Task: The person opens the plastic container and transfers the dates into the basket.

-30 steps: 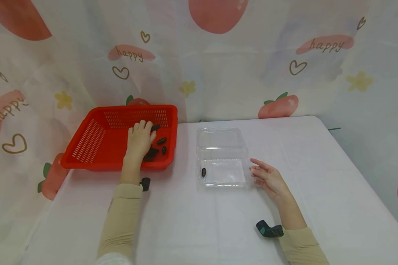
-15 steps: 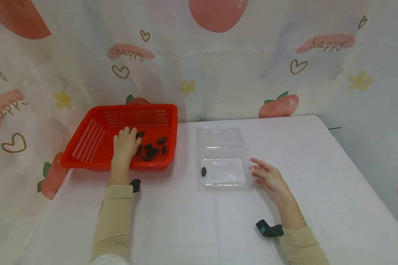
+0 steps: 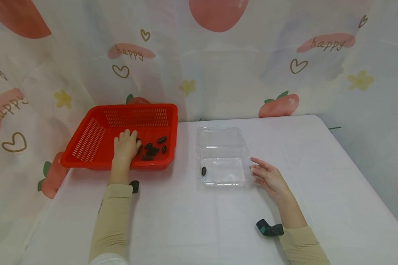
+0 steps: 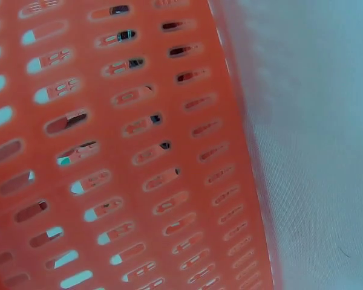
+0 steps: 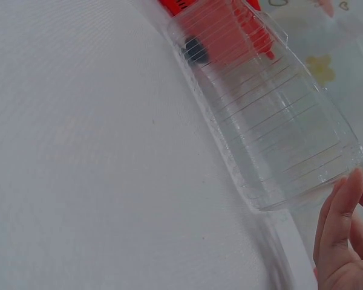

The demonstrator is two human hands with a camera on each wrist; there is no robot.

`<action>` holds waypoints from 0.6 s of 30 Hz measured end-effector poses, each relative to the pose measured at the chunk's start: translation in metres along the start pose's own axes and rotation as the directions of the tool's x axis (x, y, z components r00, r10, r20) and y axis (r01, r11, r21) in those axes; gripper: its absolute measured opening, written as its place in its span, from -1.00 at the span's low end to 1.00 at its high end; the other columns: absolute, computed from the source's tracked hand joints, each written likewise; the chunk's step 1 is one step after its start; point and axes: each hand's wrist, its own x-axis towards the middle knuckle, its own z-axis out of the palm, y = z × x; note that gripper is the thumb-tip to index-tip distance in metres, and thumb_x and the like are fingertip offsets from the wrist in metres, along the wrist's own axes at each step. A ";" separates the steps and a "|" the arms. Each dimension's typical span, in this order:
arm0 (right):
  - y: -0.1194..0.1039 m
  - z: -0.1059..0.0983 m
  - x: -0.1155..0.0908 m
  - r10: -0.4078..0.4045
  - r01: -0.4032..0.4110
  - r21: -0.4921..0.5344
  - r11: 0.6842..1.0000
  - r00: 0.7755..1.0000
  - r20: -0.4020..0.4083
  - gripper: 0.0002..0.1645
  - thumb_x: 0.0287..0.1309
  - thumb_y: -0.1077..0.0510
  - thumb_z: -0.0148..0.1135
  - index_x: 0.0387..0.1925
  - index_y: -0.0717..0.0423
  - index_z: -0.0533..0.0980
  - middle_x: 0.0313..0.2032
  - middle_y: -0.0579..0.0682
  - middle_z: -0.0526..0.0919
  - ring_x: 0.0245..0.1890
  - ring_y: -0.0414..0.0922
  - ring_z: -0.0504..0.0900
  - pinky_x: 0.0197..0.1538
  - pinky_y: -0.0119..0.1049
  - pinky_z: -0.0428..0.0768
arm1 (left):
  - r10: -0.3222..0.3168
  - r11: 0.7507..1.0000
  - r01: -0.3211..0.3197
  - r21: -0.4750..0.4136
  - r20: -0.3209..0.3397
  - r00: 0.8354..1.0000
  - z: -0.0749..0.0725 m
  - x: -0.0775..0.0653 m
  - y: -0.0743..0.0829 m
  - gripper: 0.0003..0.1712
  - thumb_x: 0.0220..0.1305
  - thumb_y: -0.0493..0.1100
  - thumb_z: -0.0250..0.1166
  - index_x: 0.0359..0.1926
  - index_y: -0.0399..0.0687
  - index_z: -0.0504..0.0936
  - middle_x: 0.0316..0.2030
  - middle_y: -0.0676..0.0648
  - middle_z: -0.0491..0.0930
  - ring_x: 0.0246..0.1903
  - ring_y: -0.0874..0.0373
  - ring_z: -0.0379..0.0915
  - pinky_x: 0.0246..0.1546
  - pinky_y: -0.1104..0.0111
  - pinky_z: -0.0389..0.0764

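Note:
My left hand (image 3: 125,147) is inside the red plastic basket (image 3: 94,162), pinching a dark oval date-like piece (image 3: 138,140) between thumb and fingers, which largely hide it. Several similar dark pieces (image 3: 150,150) lie to its right on the basket floor. The left wrist view shows only the slotted basket wall (image 4: 169,139), with that hand out of sight. An open clear plastic clamshell box (image 3: 225,171) holds one dark piece (image 3: 203,171) near its left wall. My right hand (image 3: 268,178) has loosely extended fingers, their tips right at the box's right edge.
White cloth (image 3: 185,224) covers the table, which ends at a printed curtain (image 3: 232,73) behind. The box's raised lid (image 3: 219,139) stands toward the back. A black wrist device (image 3: 269,228) sits beside the right sleeve, and another (image 3: 135,186) beside the left wrist.
My left hand has moved left and slightly nearer inside the basket, with the dark date-like piece at its fingertips, uncovering more pieces. My right hand and the box have stayed put.

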 end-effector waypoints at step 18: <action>-0.001 0.001 -0.001 -0.002 0.002 0.003 1.000 1.000 -0.007 -0.54 0.14 0.32 0.14 0.11 0.07 0.40 -0.35 -0.16 0.58 -0.40 -0.30 0.54 -0.36 -0.49 0.52 | 0.080 0.997 -0.078 0.021 -0.115 0.990 -0.013 0.004 0.022 -0.61 0.32 -0.12 0.02 0.08 -0.25 0.28 -0.02 -0.29 0.23 -0.03 -0.20 0.13 0.02 -0.04 0.17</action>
